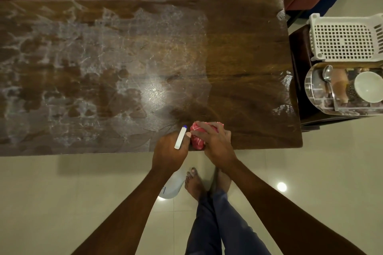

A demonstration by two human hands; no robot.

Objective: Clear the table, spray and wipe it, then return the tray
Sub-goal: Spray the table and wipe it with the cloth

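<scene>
**Right hand wiping, left hand holding the bottle**

Right hand (215, 143) is pressing a bunched red cloth (196, 143) onto the table (244, 51) at its near edge, with the fingers curling over the top of it. Left hand (167, 152), just to its left, is gripping the bottle (179, 137) by the neck, the nozzle pointing far and the body hanging below the table edge. White film (83, 58) is lying over the left and middle of the top, while the right part is looking dark and wiped. Tray (310, 91), carrying a bowl (369, 87) and spoon (327, 73), is sitting off the table on a stand at the right, with a basket (344, 39) just beyond it. Judged from this, wiping well is calling for steady pressure on the cloth and overlapping passes leftward into the film, with the bottle held clear of the top.
</scene>
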